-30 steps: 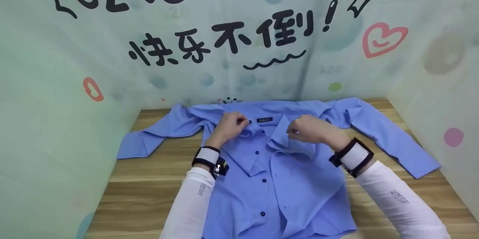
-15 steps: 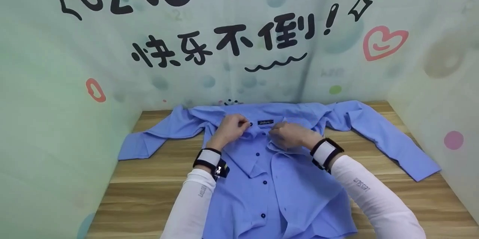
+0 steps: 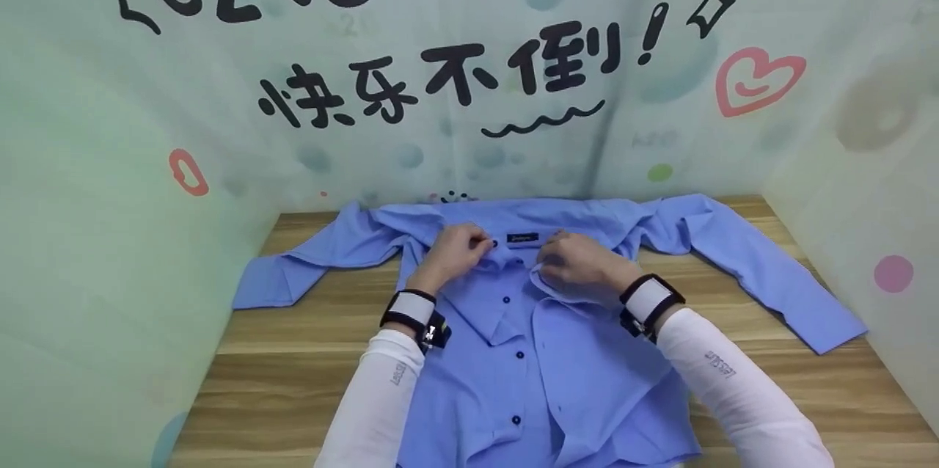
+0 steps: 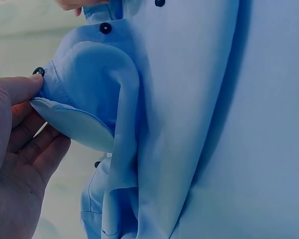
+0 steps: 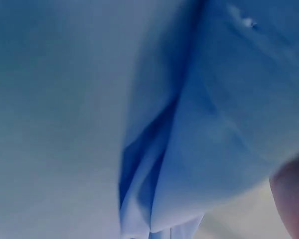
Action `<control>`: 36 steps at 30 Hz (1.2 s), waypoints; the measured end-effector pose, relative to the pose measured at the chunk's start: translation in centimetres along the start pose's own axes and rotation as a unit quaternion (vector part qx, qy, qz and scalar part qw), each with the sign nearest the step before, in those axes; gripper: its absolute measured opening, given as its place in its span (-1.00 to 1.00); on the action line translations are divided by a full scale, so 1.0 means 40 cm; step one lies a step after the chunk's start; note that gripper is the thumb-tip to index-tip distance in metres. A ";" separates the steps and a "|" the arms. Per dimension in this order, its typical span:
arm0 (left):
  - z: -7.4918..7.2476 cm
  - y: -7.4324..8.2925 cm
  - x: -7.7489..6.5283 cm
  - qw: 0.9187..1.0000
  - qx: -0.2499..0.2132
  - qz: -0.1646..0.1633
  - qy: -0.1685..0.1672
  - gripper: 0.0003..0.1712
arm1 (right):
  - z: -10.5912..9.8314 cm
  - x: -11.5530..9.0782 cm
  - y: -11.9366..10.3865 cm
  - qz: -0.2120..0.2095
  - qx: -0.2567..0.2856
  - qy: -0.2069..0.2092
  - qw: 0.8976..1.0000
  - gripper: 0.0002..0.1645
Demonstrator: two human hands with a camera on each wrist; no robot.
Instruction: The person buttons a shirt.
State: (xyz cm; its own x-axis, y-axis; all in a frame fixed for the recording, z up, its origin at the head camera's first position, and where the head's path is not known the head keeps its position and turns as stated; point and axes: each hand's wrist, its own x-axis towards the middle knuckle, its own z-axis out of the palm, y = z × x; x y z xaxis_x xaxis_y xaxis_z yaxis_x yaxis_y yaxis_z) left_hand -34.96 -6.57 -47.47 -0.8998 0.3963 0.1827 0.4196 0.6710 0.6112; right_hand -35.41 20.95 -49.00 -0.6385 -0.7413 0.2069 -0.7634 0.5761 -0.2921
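Observation:
A blue button-up shirt (image 3: 469,351) lies front side up, its front partly open and its sleeves spread out. My left hand (image 3: 451,255) pinches the collar band beside a small black button (image 4: 38,71), thumb on top and fingers beneath. Another black button (image 4: 105,28) shows farther along the band. Across the neck opening, my right hand (image 3: 583,262) has its fingers curled at the opposite collar end, gripping the cloth. In the right wrist view, blue cloth fills most of the picture and hides the fingertips; a buttonhole (image 5: 248,22) shows near the top.
Under the shirt is a wood-grain table (image 3: 293,365). A pale printed curtain (image 3: 367,138) rises right behind it and along both sides. The sleeves reach out to the left and right near the curtain. A black neck label (image 3: 522,238) sits between the hands.
My right hand has come leftward toward the neck opening, bringing the collar end nearer the left hand, then shifted slightly back right. The left hand keeps its pinch in place.

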 end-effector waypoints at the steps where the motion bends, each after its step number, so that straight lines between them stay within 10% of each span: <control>1: 0.001 -0.001 0.001 1.000 0.000 0.003 0.003 -0.80 | -0.005 0.000 0.001 -0.001 0.005 0.006 1.000 -0.78; 22: 0.019 0.009 0.006 0.999 -0.031 0.006 0.009 -0.79 | -0.037 0.019 -0.016 0.010 0.060 0.069 0.996 -0.79; 36: 0.014 0.035 0.028 0.993 -0.117 -0.009 -0.003 -0.72 | -0.010 0.051 -0.050 -0.074 -0.044 0.198 0.976 -0.89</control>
State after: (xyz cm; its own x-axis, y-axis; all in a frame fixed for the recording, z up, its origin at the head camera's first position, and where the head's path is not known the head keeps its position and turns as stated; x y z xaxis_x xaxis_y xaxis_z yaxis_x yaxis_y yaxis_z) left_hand -35.31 -4.86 -46.85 -0.9056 0.3897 0.1672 0.3645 0.5139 0.7766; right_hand -35.22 18.41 -47.63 -0.4948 -0.6375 0.5906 -0.8447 0.5124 -0.1546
